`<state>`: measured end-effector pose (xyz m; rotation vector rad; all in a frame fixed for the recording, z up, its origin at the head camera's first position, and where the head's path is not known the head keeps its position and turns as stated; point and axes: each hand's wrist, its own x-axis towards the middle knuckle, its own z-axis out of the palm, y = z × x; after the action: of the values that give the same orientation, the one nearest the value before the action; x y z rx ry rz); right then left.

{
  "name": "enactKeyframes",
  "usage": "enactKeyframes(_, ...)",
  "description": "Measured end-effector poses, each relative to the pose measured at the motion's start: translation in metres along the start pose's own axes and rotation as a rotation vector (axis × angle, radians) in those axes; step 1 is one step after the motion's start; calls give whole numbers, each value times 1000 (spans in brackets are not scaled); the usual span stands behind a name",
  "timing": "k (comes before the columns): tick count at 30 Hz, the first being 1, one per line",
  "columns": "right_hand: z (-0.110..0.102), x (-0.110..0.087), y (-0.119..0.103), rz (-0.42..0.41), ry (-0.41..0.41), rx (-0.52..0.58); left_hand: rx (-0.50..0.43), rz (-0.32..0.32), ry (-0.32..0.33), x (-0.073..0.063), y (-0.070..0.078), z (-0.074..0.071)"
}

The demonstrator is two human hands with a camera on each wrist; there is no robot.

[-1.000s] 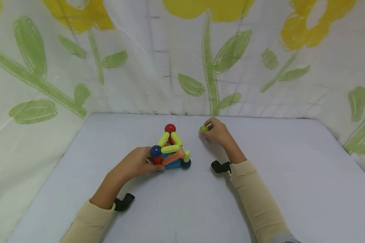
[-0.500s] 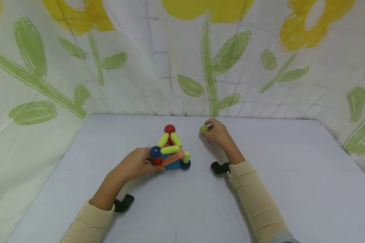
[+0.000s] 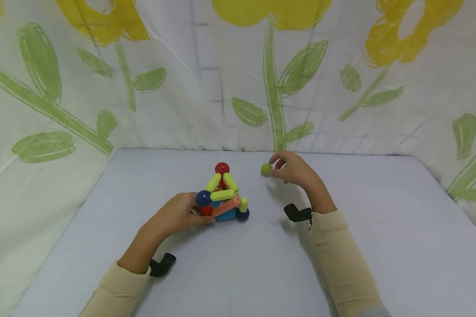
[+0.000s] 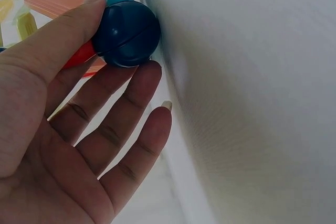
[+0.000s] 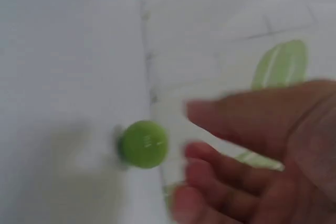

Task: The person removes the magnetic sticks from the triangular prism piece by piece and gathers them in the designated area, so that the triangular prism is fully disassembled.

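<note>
Ball [image 3: 266, 170], green, on table [image 3: 381, 198] just left of R hand [image 3: 296, 169], well away from L hand [image 3: 176, 215].
R thumb & fingers parted, nothing held, just off it; round, so no long axis. L grips stick toy [image 3: 223, 195] at near-left end, thumb & fingers on dk blue ball [image 4: 127, 35]; toy btwn hands.

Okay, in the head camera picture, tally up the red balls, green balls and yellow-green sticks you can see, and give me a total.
Red ball: 1
Green ball: 1
Yellow-green sticks: 4
Total: 6
</note>
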<state>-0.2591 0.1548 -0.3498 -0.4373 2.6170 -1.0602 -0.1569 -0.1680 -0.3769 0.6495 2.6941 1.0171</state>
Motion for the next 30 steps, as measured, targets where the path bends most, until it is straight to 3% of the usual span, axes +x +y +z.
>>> enactKeyframes(4, 7, -12, -21, -167, -307, -66, 5, -2, -1, 0, -1, 0)
enactKeyframes(6, 15, -15, -31, -257, -422, -59, 7, 2, 2, 0, 0, 0)
enactKeyframes(9, 28, -16, -40, -406, -463, -23, 8, 8, 8, 1, 0, -1)
enactKeyframes(12, 34, -15, -41, -489, -402, -41, 7, 8, 7, 1, 1, -1)
enactKeyframes(15, 32, -17, -38, -435, -356, -121, 12, 1, 1, 1, 1, -1)
enactKeyframes(19, 27, -18, -32, -326, -369, -207, 19, -5, 2, 1, 2, -1)
enactKeyframes(30, 29, -13, -17, -262, -422, -217, 19, -11, 4, 1, 3, -1)
